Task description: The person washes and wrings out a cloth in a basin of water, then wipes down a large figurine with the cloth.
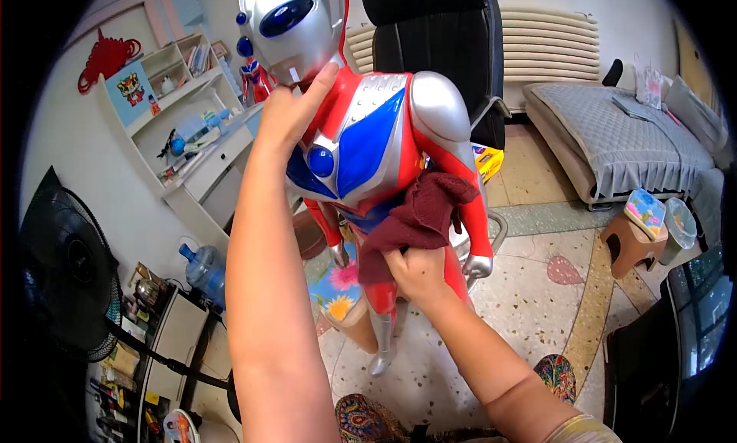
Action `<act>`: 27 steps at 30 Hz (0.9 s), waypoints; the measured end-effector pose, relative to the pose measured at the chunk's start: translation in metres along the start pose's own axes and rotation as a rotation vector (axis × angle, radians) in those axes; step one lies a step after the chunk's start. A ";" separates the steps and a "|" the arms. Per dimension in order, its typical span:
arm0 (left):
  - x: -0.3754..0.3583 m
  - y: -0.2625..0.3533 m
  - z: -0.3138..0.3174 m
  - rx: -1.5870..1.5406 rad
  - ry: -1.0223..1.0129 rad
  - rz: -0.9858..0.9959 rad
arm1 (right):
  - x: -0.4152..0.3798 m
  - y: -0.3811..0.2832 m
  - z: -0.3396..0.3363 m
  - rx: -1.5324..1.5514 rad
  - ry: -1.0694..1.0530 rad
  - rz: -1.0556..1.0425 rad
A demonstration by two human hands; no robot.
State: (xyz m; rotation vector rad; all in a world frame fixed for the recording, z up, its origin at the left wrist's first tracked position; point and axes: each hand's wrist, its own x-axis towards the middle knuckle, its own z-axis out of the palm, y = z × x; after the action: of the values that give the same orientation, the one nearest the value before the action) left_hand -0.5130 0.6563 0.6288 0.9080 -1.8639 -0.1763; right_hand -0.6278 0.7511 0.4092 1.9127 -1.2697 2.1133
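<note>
A big plastic hero figure in red, blue and silver stands upright in the middle of the view, its silver head at the top. My left hand grips it at the neck and shoulder. My right hand holds a dark red cloth pressed against the figure's waist and left arm. The figure's silver foot hangs just above the speckled floor.
A black office chair stands behind the figure. A white shelf unit lines the left wall, a black fan at lower left, a water bottle beside it. A grey bed and small stool sit at right.
</note>
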 end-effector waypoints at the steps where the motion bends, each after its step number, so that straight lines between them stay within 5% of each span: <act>1: 0.001 0.002 0.000 -0.051 -0.064 -0.070 | 0.004 -0.001 0.001 0.007 0.008 -0.004; 9: -0.002 -0.013 0.010 -0.051 -0.073 -0.132 | 0.027 -0.002 0.009 -0.014 -0.042 0.000; 13: -0.006 -0.012 0.012 -0.087 -0.048 -0.093 | 0.023 0.017 0.020 -0.023 0.170 0.142; 15: -0.007 -0.009 0.012 -0.056 -0.024 -0.080 | -0.016 0.038 0.022 -0.295 0.080 0.189; 19: -0.005 -0.006 0.010 -0.062 -0.031 -0.118 | -0.051 0.061 -0.005 -0.408 -0.052 -0.053; 21: -0.001 -0.002 0.005 0.014 -0.077 -0.137 | -0.042 0.054 -0.019 -0.310 -0.085 -0.044; 23: 0.008 -0.010 0.002 0.029 -0.066 -0.101 | -0.024 0.044 -0.025 0.339 0.074 0.117; 25: 0.008 -0.012 -0.001 0.074 -0.101 -0.099 | 0.021 0.006 -0.051 -0.111 0.192 -0.190; 27: 0.001 -0.009 -0.006 0.027 -0.092 -0.103 | 0.066 -0.027 -0.064 -0.209 0.207 -0.417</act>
State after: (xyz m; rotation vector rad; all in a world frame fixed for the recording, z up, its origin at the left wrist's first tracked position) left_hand -0.5039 0.6511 0.6276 1.0309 -1.9089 -0.2606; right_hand -0.6826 0.7733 0.4843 1.6477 -0.9135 1.8301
